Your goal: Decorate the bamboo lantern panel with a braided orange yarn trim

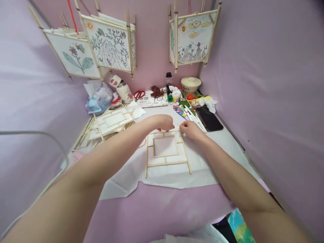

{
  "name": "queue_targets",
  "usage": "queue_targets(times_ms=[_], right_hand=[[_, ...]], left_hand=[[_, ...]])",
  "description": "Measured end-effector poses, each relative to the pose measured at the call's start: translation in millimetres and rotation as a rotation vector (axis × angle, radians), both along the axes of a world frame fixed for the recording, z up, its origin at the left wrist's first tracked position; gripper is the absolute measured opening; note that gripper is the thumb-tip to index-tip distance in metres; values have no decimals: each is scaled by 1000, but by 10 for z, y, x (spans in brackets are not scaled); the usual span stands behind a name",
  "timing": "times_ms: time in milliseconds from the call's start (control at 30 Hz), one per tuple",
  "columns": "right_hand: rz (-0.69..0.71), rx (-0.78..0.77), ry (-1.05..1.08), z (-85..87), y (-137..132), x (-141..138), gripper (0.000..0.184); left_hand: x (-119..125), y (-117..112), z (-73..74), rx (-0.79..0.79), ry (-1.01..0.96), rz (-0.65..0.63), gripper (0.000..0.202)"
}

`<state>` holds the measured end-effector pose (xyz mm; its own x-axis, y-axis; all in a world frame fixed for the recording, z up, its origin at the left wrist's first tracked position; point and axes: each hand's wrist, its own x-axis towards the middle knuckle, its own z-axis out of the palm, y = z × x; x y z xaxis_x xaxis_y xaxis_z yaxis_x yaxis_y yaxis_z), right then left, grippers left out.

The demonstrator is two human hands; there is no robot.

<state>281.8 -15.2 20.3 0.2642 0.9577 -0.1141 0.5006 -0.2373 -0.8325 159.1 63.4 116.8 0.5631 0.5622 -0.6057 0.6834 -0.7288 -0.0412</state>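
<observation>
A wooden stick frame (pixel 165 164) lies flat on the white sheet in front of me, with a smaller rectangle of sticks set inside it and white paper backing around that. My left hand (pixel 164 122) is bent over the frame's far edge, its fingers curled downward and mostly hidden. Close to the far right corner is my right hand (pixel 189 129), its fingertips pinched together. Whatever lies between the fingers of either hand is too small or too hidden to make out. An orange-red loop of thread (pixel 143 144) shows just left of the frame.
At left, more stick frames (pixel 113 119) lie piled. White pens (pixel 194 118), a black phone (pixel 209 118), a paint palette (pixel 178 109), red scissors (pixel 139 94), brown thread (pixel 157 91) and a lidded bowl (pixel 190 84) sit farther back. Picture lanterns (pixel 108 45) hang above.
</observation>
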Motion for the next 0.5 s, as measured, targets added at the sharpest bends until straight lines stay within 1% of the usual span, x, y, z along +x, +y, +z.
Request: queue_targets(times_ms=[133, 200, 267, 400, 467, 500], right_hand=[[-10, -21, -110, -60, 54, -3, 12], [-13, -30, -160, -72, 75, 0, 10], [-9, -37, -204, -77, 82, 5, 10], [13, -45, -267, -78, 73, 8, 10], [21, -50, -293, -76, 66, 5, 11], [24, -52, -305, -75, 63, 2, 10]], left_hand=[[167, 69, -90, -25, 77, 65, 23], [237, 115, -146, -37, 79, 93, 17], [286, 164, -213, -46, 47, 126, 16], [269, 244, -396, -46, -93, 200, 18], [209, 270, -514, -35, -235, 215, 18], [177, 281, -577, -24, -355, 206, 18]])
